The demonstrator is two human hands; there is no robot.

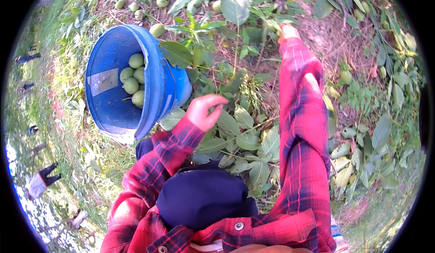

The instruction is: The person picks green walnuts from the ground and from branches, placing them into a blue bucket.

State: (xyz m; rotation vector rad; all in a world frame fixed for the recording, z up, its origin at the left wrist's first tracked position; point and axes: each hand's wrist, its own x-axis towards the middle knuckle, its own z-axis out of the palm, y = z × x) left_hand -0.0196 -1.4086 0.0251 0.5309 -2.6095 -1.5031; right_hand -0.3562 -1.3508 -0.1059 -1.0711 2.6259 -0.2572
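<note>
Green fruits [131, 85] lie in a bucket [154, 80] left of the left hand [202, 112].

Cannot clearly make out the fingers [283, 27] of the bare right hand [290, 32] among green leaves [253, 12], nor see rightmost round green fruits [139, 74] whole past the blue plastic bucket's rim [152, 78].

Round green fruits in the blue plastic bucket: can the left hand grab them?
Probably, by reaching around: the blue bucket puts its wall between the left hand and green fruits, but its mouth is open.
</note>
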